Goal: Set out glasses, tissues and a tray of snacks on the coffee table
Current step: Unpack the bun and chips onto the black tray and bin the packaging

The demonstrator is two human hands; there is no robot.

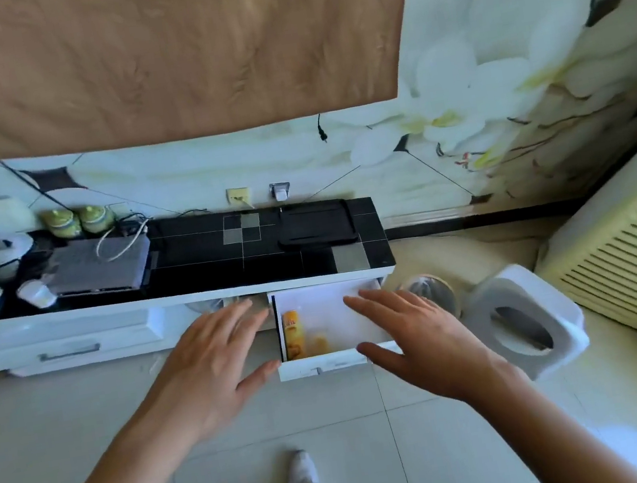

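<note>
Both hands were spread flat with fingers apart and held nothing: the left hand [218, 359] hovered just left of an open white drawer [329, 360], and the right hand [419, 334] reached over the drawer's right side, its thumb lying across the near front edge. Inside the drawer, against its left wall, lay a yellow can of snacks [295, 334], with a blurred yellowish patch beside it that could not be made out. The drawer was pulled out from the right end of a low white bench [120, 314] with a black tiled top. On that top, near the right end and against the far wall, sat a black tray [316, 225]. Farther left on the bench lay a grey box [98, 268] with a white cable looped over it, and two green lidded jars [78, 221] stood at the far edge. On the floor to the right of the drawer stood a white bin [525, 317] with an oval opening, and a cream louvred unit [634, 245] sat beyond it. The person's white shoe [301, 469] showed on the tiled floor below.
</note>
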